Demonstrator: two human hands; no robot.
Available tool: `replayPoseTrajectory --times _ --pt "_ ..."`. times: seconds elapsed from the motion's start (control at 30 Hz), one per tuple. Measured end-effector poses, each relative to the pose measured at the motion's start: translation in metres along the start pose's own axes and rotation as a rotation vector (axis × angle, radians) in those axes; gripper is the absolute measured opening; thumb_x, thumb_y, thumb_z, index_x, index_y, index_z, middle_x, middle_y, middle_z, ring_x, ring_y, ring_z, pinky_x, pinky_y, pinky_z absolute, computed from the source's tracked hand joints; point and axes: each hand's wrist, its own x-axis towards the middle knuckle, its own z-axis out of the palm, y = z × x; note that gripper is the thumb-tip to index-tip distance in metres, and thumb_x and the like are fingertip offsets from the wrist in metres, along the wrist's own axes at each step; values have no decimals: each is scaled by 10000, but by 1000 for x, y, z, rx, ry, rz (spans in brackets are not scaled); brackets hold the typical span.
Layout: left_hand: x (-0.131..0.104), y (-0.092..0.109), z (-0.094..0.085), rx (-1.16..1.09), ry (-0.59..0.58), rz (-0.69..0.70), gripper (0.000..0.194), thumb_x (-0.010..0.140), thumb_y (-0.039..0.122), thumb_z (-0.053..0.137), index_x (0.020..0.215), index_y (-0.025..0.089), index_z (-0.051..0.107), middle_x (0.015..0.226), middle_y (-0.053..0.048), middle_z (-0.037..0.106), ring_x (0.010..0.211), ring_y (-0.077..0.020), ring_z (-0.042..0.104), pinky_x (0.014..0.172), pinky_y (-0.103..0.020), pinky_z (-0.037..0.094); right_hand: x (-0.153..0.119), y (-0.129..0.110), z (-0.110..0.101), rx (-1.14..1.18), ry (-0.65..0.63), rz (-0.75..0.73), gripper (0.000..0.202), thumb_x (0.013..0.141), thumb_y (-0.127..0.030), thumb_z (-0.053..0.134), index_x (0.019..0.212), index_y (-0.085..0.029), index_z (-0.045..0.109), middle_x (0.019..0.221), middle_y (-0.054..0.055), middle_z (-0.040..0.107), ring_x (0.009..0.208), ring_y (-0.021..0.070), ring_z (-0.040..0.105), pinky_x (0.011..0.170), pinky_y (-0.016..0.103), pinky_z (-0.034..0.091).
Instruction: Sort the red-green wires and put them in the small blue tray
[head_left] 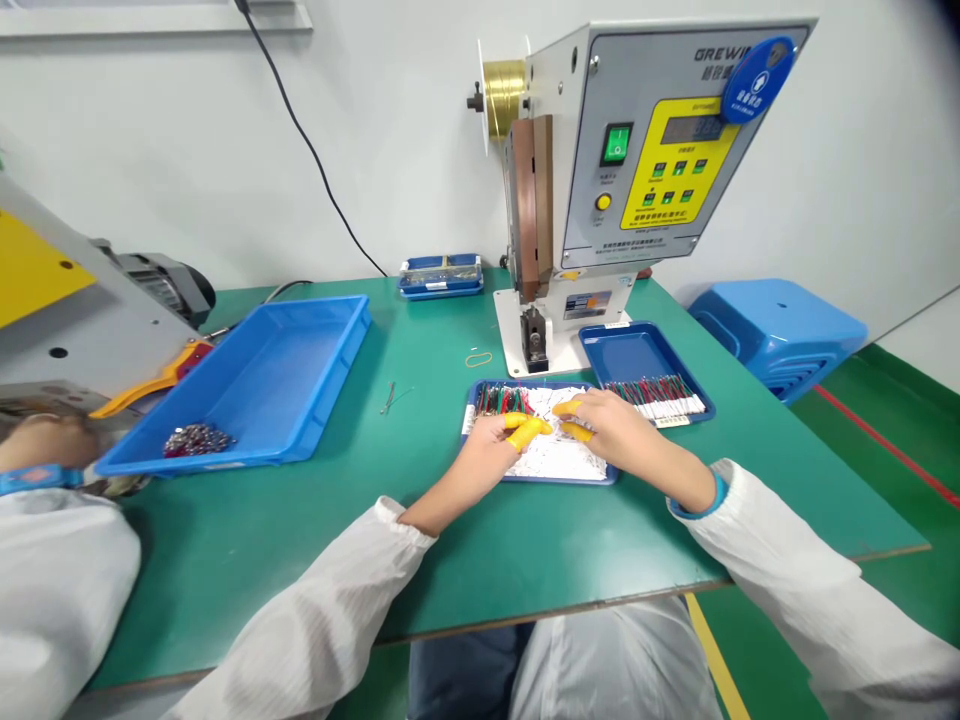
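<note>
We have both hands over the front tray (541, 479), which lies btwn the press (589, 170) and the front edge of the tabletop (420, 460). Our L hand (491, 445) has its yellow-capped fingertips almost together, above the white pcs (562, 458). Our R hand (619, 428) faces it, w/ a small gap btwn its capped fingers. If either one pinches a wire, we cannot tell. The wires (501, 400) lie at the rear L corner of this tray.

The side tray (626, 350), w/ more wires, is just beside its rear R corner, toward the tabletop's R edge. On the L, the bin (277, 370) carries metal parts (196, 440) at its near L corner. Btwn bin and front tray we see open room, w/ one loose wire (388, 398) only; the strip to the front edge is also free.
</note>
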Motion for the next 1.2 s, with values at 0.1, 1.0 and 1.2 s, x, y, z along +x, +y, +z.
replayPoseTrajectory --times 0.1,1.0,1.2 --pt "0 1 0 21 -21 -9 397 722 452 802 900 98 778 574 54 465 523 -63 310 508 -230 216 1 1 4 -21 -10 -25 227 919 -180 652 1076 -256 799 1035 104 785 968 293 710 894 440 534" --pt "-12 16 -5 535 -454 114 266 932 223 541 893 126 786 749 -17 696 637 -103 518 601 -216 358 9 -33 -4 823 531 314 254 712 -331 906 905 -228 779 864 37 794 749 182 742 781 379 642" --pt "-12 15 -6 537 -493 115 269 942 222 539 932 132 793 793 -24 721 653 -104 542 607 -211 369 8 -34 -2 858 502 297 256 694 -312 918 898 -239 783 845 24 792 736 179 741 747 360 646"
